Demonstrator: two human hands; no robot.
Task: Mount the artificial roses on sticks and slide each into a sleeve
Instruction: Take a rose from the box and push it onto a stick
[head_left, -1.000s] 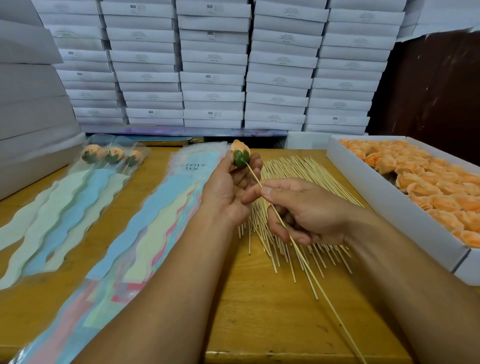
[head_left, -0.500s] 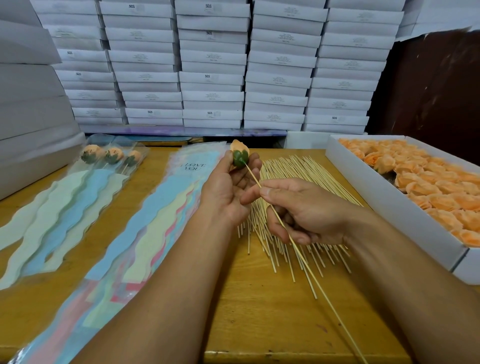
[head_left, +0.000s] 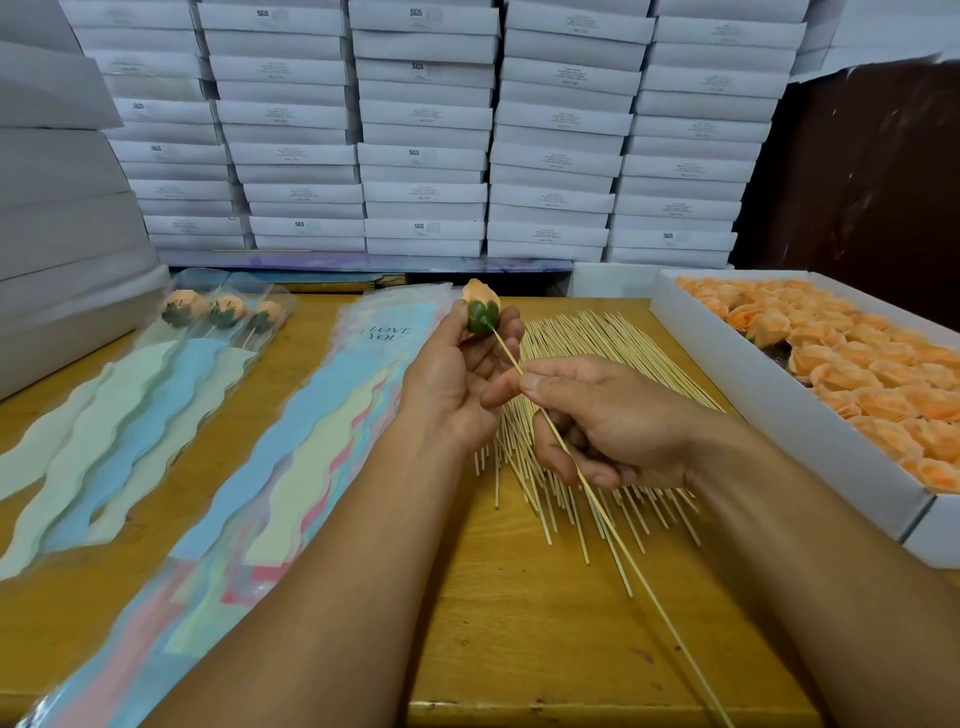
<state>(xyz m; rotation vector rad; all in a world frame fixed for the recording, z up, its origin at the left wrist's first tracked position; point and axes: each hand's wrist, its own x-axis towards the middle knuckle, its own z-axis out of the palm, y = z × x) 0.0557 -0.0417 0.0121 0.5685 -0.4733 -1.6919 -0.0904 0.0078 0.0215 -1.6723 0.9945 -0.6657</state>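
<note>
My left hand (head_left: 457, 374) holds a peach rose (head_left: 482, 307) up over the wooden table (head_left: 519, 613), thumb and fingertips curled around its green base, the underside turned toward me. My right hand (head_left: 613, 421) pinches a single stick (head_left: 597, 499) between thumb and forefinger, the other fingers curled loosely round the shaft — its tip meets the middle of the green base, and the long end runs down toward my lower right, past the table edge.

Beneath both hands lies the loose pile of sticks (head_left: 587, 343), fanned out on the wood. To the right sits a white box (head_left: 769, 405) packed with more peach roses (head_left: 857, 364). To the left of my hands lies a stack of empty sleeves (head_left: 291, 441), pastel wavy panels, the top one printed "I LOVE YOU". Further left, three finished roses (head_left: 223, 309) lie side by side in their sleeves, heads toward the far edge. Behind the table rise stacks of flat white cartons (head_left: 426, 130).
</note>
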